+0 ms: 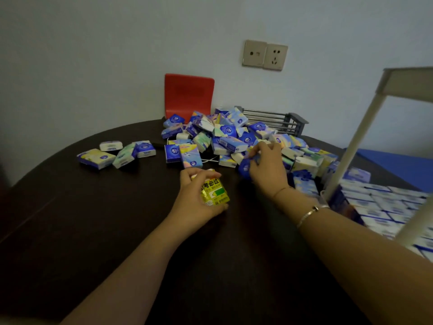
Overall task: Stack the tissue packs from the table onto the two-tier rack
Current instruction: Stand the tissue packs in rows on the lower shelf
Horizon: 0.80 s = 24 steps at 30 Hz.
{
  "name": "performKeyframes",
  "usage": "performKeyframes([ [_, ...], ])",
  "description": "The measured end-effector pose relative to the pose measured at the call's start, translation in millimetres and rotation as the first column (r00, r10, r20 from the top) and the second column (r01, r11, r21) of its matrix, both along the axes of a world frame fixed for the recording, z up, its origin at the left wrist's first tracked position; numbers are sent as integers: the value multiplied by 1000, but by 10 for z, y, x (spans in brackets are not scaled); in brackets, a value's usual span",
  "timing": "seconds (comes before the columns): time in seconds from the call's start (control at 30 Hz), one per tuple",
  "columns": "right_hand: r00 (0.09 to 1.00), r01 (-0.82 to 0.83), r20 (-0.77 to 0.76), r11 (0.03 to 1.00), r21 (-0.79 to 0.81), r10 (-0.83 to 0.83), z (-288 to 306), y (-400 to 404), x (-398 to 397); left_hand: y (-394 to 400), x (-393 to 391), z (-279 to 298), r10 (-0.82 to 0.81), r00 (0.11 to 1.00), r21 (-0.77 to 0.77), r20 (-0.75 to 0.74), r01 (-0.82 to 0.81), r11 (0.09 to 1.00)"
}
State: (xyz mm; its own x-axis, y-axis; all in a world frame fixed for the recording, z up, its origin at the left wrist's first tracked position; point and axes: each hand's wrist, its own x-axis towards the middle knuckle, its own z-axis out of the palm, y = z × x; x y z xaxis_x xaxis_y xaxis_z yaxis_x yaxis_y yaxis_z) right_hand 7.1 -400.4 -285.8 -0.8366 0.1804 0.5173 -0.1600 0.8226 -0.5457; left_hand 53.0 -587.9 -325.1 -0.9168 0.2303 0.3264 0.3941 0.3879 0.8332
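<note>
A heap of blue and pastel tissue packs [225, 134] lies on the dark round table [93, 219]. My left hand [194, 202] grips a yellow tissue pack [214, 192] just above the table, near the middle. My right hand [267, 167] reaches into the heap's near edge and its fingers curl round a blue tissue pack [244, 166]. The white two-tier rack [356, 141] stands at the right, and its lower tier holds neat rows of white and blue packs [384, 207].
Several loose packs [117, 153] lie apart at the left of the heap. A metal wire rack [276, 120] sits behind the heap. A red chair back [188, 96] stands against the wall, below a wall socket [264, 55]. A white cable [208, 159] runs under the packs.
</note>
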Motion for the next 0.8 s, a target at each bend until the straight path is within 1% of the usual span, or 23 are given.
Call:
performKeyframes([
  [0.07,996,-88,7,995,-45,89,75,-65,314,9,71,33,27,999,6,-19,-27,1000],
  [0.13,986,-165,-9,985,-57,165,167,-77,642,28,193,74,52,998,54,-33,-50,997],
  [0.23,974,-226,3,972,-70,227,297,-9,1132,93,488,133,68,997,145,22,-70,987],
  [0.37,948,-318,-12,942,-102,319,422,127,1781,295,987,277,-65,997,342,45,46,939],
  [0.5,938,-347,-62,913,-216,342,473,405,2298,534,1400,437,-126,989,433,82,79,898],
  [0.57,942,-335,-83,897,-288,325,508,602,2505,654,1550,506,-141,986,433,88,89,897],
  [0.63,952,-305,-98,897,-319,289,552,818,2715,800,1682,579,-164,984,395,74,122,910],
  [0.73,959,-283,-95,899,-334,266,617,1154,3005,1085,1867,724,-251,968,330,25,229,916],
  [0.8,960,-277,-67,892,-357,272,662,1395,3146,1318,1951,820,-318,948,297,16,299,907],
])
